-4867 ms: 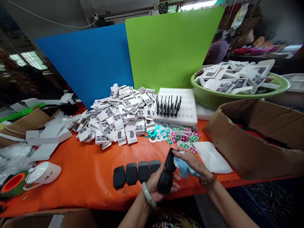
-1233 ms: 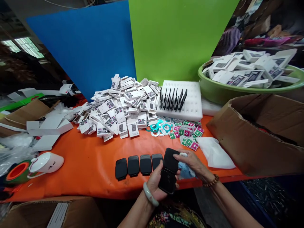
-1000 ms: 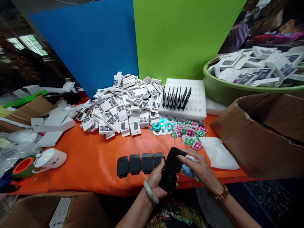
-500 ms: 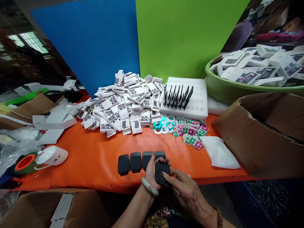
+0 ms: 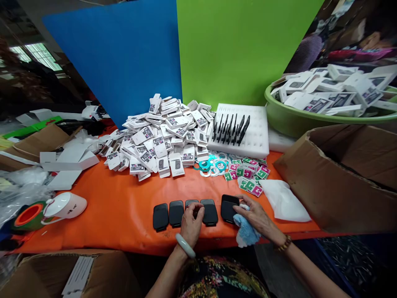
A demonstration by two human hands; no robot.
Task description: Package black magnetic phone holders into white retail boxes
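Flat black pads with rounded corners and a small tab at the bottom, perhaps folding phone stands, form a row on the orange table; one is this leftmost pad (image 5: 160, 216). My left hand (image 5: 191, 223) is over the third pad (image 5: 190, 203), hiding most of it. Its fingers are curled together, and anything between them is hidden. To its right lies another pad (image 5: 209, 212). My right hand (image 5: 256, 215) grips a black pad (image 5: 228, 208) by its right side, at the right end of the row. A light blue cloth (image 5: 246, 231) hangs bunched in that same hand.
Behind the row are a heap of small white boxes (image 5: 158, 142), teal and white rings (image 5: 214, 165), green-and-pink packets (image 5: 248, 174) and a white foam block (image 5: 259, 128) holding black pieces. A white mug (image 5: 70, 205) stands left, a carton (image 5: 338, 178) right.
My hands have parted. The black pad has gone from my left hand to my right, moving right to the row's end. My left hand has moved left, and the blue cloth now shows.
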